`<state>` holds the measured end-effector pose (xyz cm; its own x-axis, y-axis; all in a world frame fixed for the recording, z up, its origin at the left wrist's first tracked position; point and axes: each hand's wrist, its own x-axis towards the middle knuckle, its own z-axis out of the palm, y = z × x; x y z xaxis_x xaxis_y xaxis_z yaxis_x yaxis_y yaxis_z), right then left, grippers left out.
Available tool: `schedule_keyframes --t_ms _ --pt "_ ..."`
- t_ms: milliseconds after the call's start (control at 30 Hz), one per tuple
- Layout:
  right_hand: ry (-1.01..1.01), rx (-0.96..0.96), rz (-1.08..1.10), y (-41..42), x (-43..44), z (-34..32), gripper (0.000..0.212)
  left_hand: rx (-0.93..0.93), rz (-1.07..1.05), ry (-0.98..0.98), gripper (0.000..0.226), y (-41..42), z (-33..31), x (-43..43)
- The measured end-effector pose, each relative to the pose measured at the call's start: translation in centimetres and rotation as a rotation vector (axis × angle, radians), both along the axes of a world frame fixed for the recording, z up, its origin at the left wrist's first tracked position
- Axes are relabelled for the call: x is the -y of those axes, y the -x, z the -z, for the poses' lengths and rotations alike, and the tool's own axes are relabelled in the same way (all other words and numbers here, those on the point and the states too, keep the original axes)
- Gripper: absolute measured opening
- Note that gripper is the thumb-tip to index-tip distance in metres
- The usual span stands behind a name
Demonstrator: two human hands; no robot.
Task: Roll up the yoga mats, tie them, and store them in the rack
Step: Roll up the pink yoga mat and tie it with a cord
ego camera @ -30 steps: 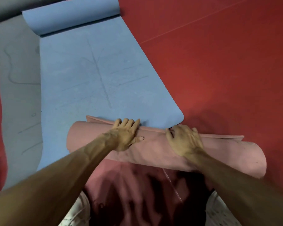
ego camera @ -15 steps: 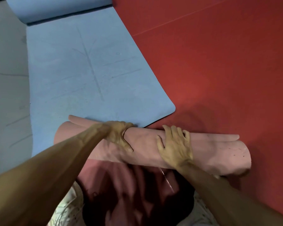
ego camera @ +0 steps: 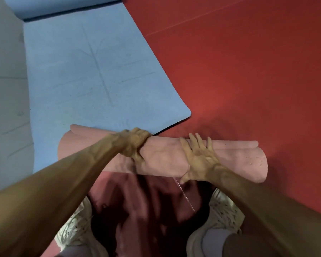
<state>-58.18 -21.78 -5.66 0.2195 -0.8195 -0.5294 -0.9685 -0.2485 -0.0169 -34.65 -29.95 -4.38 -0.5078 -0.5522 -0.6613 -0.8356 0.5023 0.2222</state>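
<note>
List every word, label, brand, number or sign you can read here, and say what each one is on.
No readable text anywhere in this view.
Blue mat: a faint mark close to its near edge, too blurred to read; the other marks are plain alignment lines.
Rolled pink mat: dark specks only, no lettering.
Shoes: speckled pattern, no legible brand.

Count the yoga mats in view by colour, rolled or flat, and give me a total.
Pink mat: 1
Blue mat: 1
Grey mat: 1
Total: 3
</note>
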Motion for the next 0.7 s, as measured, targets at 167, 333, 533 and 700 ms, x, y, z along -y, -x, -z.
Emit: schedule_keyframes --t_ms 167,333,533,700 --pt "0.037 0.056 -0.012 0.3 1.2 0.4 0.145 0.196 0.080 0.046 0.147 3.2 -1.1 -1.6" --pt "0.136 0.117 -0.039 1.1 2.0 1.1 0.133 0.056 0.120 0.227 0.135 2.6 0.4 -1.1" --pt "0.077 0.152 -0.002 1.3 2.8 0.5 0.123 0.044 0.060 0.223 0.133 3.8 0.1 -1.3" --pt "0.198 0.108 -0.052 3.0 2.5 -3.3 0.114 0.017 0.030 0.337 0.131 5.1 -2.7 -2.4"
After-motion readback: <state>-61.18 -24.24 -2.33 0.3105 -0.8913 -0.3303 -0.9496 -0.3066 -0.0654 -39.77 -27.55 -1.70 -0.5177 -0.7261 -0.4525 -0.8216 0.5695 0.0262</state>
